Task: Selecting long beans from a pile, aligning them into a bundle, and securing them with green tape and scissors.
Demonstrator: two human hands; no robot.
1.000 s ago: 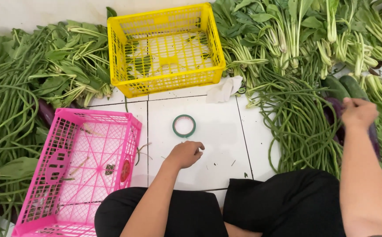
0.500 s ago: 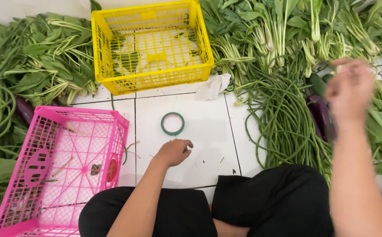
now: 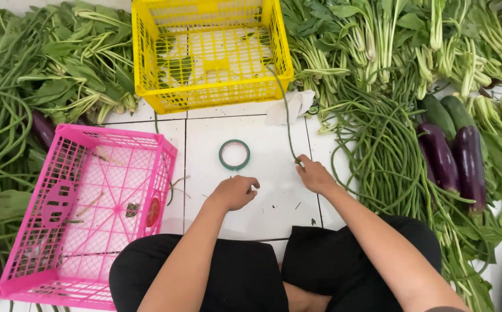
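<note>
My right hand (image 3: pixel 315 175) rests on the white tiled floor (image 3: pixel 262 179) and pinches the near end of one long green bean (image 3: pixel 286 113), which runs up to the front wall of the yellow crate (image 3: pixel 211 53). My left hand (image 3: pixel 236 192) lies beside it in a loose fist, with nothing visible in it. A green tape roll (image 3: pixel 234 154) lies flat on the tile just beyond both hands.
A pink crate (image 3: pixel 83 208) stands at my left knee. Piles of long beans (image 3: pixel 378 156) and leafy greens (image 3: pixel 60 63) surround the floor patch. Two purple aubergines (image 3: pixel 453 159) and cucumbers (image 3: pixel 444 112) lie at the right. A crumpled white scrap (image 3: pixel 294 106) lies below the yellow crate.
My right hand came down from the vegetable pile at the right to the floor in front of me, now holding a long bean. The left hand stayed in place.
</note>
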